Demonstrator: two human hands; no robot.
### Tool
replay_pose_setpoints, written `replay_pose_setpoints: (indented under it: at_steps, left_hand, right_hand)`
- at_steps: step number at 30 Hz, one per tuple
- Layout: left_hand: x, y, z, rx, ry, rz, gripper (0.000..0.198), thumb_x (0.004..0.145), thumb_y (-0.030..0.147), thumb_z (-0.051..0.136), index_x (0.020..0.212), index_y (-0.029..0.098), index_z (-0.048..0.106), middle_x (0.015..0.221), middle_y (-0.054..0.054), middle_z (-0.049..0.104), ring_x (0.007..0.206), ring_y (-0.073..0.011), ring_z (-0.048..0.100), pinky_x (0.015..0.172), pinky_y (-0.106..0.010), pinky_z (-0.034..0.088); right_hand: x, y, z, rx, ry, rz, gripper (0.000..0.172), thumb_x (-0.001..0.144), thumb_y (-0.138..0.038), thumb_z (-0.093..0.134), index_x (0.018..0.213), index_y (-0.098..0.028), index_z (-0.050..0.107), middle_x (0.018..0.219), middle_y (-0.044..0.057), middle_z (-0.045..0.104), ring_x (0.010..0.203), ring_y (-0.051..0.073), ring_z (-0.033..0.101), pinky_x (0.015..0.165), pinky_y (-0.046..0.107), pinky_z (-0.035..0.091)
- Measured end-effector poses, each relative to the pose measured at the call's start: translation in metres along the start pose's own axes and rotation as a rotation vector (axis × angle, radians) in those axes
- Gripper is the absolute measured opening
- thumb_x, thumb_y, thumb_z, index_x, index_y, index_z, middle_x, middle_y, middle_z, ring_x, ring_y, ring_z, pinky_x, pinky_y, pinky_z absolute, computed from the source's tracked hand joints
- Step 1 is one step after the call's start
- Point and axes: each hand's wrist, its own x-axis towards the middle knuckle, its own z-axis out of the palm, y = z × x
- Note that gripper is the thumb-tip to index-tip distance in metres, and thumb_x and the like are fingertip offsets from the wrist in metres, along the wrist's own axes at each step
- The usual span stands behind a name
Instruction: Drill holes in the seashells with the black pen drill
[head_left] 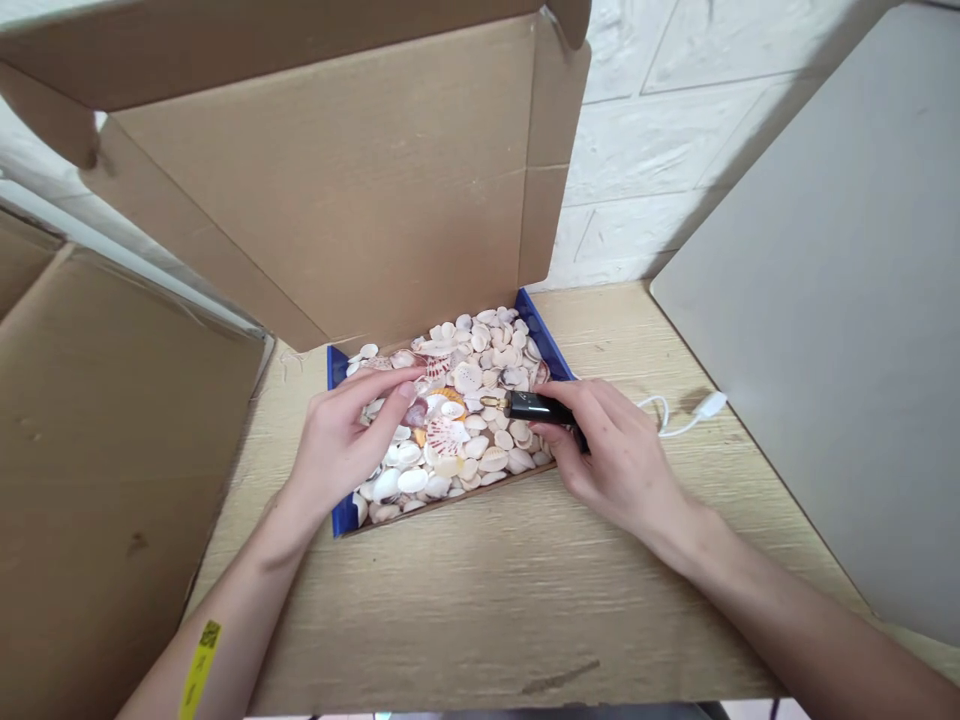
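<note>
A shallow open cardboard box with blue side walls (545,335) is filled with white, cream and striped seashells (411,481). Over its left half, my left hand (352,425) has thumb and forefinger close together at a red-and-white striped shell (438,368), which they appear to pinch; the exact contact is partly hidden. My right hand (611,450) grips a slim black handheld tool (538,407), like a mini rotary drill, at the box's right side. Its brass-coloured tip (491,402) points left above the shells, apart from my left fingers. A fan-shaped striped shell (448,437) lies between the hands.
The box's tall cardboard lid (337,170) stands raised behind it. Another cardboard box (112,450) is at the left, and a grey-white panel (832,300) leans at the right. A white cable with a plug (709,405) lies on the wooden table (450,620).
</note>
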Motion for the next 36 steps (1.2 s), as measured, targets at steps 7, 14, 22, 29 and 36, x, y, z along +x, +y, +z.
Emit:
replay_pose_setpoints:
  at_steps: [7,14,22,29,36]
  left_hand:
    - [0.003,-0.001,0.002,0.195,-0.112,0.198,0.025,0.09,0.022,0.049,0.108,0.019,0.066,0.105,-0.006,0.071,0.097,-0.0201,0.064,0.089,-0.038,0.049]
    - [0.004,0.005,0.002,0.226,-0.053,0.262,0.016,0.089,0.02,0.05,0.086,0.016,0.065,0.084,-0.006,0.069,0.079,-0.0188,0.061,0.078,-0.034,0.047]
    - [0.0,0.006,-0.001,0.319,-0.093,0.245,0.026,0.088,0.015,0.043,0.063,0.02,0.049,0.051,0.001,0.047,0.049,-0.0146,0.045,0.054,-0.029,0.039]
    - [-0.004,0.0,0.0,0.232,-0.11,0.349,0.036,0.078,-0.002,0.038,0.104,0.016,0.055,0.089,-0.006,0.061,0.08,-0.016,0.06,0.072,-0.028,0.049]
    - [0.001,-0.004,0.005,0.259,-0.182,0.44,0.029,0.082,0.007,0.05,0.106,0.017,0.063,0.109,-0.01,0.063,0.101,-0.0213,0.058,0.088,-0.037,0.049]
  right_hand:
    - [0.002,0.005,0.007,0.019,0.103,-0.027,0.03,0.083,-0.017,0.055,0.112,-0.018,0.05,0.096,0.007,0.065,0.084,0.02,0.058,0.074,0.034,0.05]
    - [0.002,0.006,0.014,0.094,0.172,-0.032,0.038,0.08,-0.015,0.059,0.116,-0.019,0.05,0.101,0.009,0.064,0.088,0.02,0.058,0.076,0.036,0.05]
    - [0.004,0.005,0.018,0.128,0.199,-0.012,0.036,0.079,-0.014,0.06,0.114,-0.018,0.051,0.101,0.009,0.065,0.09,0.02,0.059,0.079,0.036,0.049]
    - [0.004,0.005,0.019,0.153,0.204,-0.007,0.034,0.08,-0.014,0.059,0.113,-0.02,0.052,0.1,0.008,0.065,0.089,0.019,0.059,0.077,0.036,0.049]
    - [0.004,0.006,0.02,0.164,0.202,-0.009,0.035,0.08,-0.015,0.059,0.113,-0.02,0.052,0.1,0.008,0.065,0.089,0.02,0.059,0.077,0.036,0.049]
